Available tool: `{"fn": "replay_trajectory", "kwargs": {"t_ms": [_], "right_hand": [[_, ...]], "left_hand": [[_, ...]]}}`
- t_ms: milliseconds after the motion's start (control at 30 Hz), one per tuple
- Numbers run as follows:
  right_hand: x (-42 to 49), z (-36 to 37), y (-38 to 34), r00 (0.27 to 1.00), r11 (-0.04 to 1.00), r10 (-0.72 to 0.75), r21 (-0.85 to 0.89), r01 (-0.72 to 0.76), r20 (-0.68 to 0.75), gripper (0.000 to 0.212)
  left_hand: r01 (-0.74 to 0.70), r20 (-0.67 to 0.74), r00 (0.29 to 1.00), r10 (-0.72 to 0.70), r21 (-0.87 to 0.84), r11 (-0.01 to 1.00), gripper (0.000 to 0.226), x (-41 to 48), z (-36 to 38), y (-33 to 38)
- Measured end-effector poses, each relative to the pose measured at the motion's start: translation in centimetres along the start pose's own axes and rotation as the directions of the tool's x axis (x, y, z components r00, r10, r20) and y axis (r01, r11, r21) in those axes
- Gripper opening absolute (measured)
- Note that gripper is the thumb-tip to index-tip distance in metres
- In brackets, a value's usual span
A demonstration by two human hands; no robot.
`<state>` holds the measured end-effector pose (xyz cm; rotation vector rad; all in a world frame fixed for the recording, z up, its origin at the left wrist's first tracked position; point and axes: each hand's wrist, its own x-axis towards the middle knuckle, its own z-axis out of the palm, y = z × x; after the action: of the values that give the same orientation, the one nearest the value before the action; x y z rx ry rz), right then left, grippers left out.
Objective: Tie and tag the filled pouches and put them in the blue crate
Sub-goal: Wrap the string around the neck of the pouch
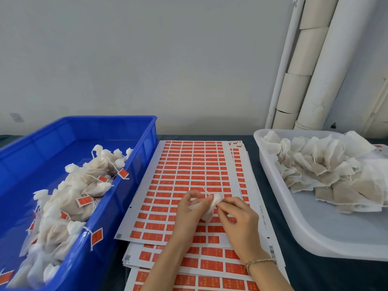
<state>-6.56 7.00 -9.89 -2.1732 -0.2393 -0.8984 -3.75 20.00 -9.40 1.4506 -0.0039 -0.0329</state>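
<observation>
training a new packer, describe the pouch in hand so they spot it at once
Find the sheets of orange labels between the blue crate and the white tray. Over them, the left hand and right hand pinch one white pouch, the only one outside both containers.

Far beyond the right hand [237, 225] and off to its right, white pipes [327, 70] and stacked cardboard tubes [298, 89] stand against a grey wall [147, 59]. A dark cloth [275, 206] lies just right of it.

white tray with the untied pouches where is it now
In the head view the white tray sits at the right of the table, beside the red label sheets and opposite the blue crate on the left.
</observation>
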Motion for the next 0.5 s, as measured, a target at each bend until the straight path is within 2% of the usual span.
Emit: {"fn": "replay_trajectory", "kwargs": {"t_ms": [233,367,500], "right_hand": [[-0.18,-0.17,-0.01,0.999,0.999,-0.033,-0.003,0.033,-0.027,0.025],[-0.27,-0.19,0.11,0.997,0.998,-0.068,-0.017,0.067,-0.036,0.027],[-0.24,-0.2,0.11,0.995,0.996,-0.092,-0.021,0.091,-0.046,0.026]], "left_hand": [[-0.097,0.043,0.994,0.095,0.046,0.994,0.024,-0.03,-0.08,-0.03],[-0.113,0.043,0.993,0.11,0.065,0.992,0.026,-0.22,-0.14,0.06],[-0.111,0.053,0.993,0.108,0.06,0.992,0.016,-0.42,0.08,0.51]]}}
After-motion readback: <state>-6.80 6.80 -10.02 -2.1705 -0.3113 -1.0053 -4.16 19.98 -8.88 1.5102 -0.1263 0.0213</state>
